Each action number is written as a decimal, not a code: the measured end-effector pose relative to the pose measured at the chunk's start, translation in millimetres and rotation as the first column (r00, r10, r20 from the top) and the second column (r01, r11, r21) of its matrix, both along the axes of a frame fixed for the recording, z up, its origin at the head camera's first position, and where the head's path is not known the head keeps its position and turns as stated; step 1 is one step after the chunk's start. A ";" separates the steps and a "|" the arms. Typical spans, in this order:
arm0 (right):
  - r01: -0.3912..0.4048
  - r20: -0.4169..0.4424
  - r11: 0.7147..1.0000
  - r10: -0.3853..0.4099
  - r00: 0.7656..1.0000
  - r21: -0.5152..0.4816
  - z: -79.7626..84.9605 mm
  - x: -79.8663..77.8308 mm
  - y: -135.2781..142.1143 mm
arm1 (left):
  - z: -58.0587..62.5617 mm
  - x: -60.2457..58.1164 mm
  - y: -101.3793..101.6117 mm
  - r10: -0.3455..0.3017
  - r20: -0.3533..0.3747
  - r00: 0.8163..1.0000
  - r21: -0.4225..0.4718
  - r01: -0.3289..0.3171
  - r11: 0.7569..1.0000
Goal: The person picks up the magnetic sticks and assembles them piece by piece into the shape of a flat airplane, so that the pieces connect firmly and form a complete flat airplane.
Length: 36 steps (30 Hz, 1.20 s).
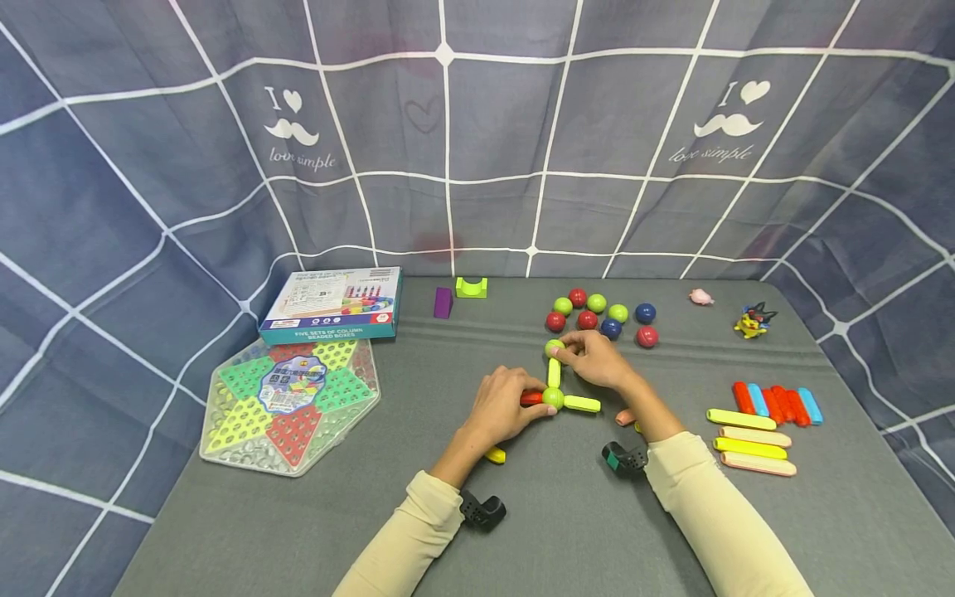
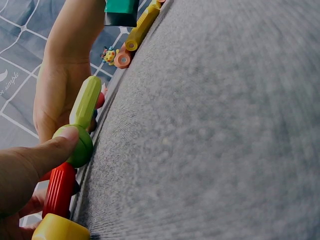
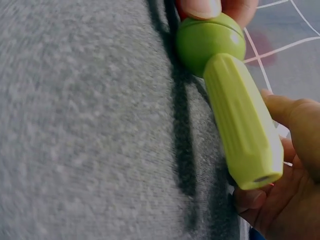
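My left hand (image 1: 501,405) grips a green ball (image 1: 553,399), its thumb pressed on the ball in both wrist views. A red rod (image 2: 59,190) joins this ball on the left, beside the fingers. One yellow-green rod (image 1: 582,404) sticks out to the right, and another yellow-green rod (image 1: 555,373) runs away toward the back. At that rod's far end is a second green ball (image 1: 554,347), which my right hand (image 1: 594,358) pinches between thumb and fingers. In the right wrist view, part of the right hand is hidden behind the right-pointing rod.
Loose red, green and blue balls (image 1: 587,320) lie behind the right hand. Several rods (image 1: 753,444) are at the right, with small figures (image 1: 752,321) beyond. A yellow rod (image 1: 495,454) lies by the left wrist. A box (image 1: 336,303) and hexagonal game board (image 1: 298,448) are at left.
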State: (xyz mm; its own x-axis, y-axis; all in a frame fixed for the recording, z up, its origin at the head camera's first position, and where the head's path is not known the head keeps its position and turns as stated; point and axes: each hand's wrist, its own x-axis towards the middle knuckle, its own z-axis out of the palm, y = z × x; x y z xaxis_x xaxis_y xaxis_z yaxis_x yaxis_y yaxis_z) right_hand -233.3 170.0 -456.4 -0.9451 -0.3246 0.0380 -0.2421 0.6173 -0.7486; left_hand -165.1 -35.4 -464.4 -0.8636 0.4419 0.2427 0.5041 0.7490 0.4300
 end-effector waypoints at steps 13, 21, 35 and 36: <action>0.018 -0.077 0.996 -0.011 0.997 0.089 -2.1 2.2 -5.6 | 0.0 -0.5 0.0 0.002 0.003 1.000 -0.002 -0.002 1.000; 0.065 -0.141 0.997 -0.059 0.988 0.039 8.3 19.9 23.2 | -1.0 -1.1 -0.3 -0.004 0.017 1.000 0.007 0.004 1.000; 0.313 -0.273 0.944 -0.277 0.921 0.100 18.2 69.4 111.9 | 1.0 -0.7 0.0 -0.012 0.004 1.000 0.008 0.012 1.000; 0.323 -0.275 0.941 -0.284 0.918 0.105 17.2 68.7 114.4 | 1.1 -0.5 0.2 -0.013 0.003 1.000 0.007 0.013 1.000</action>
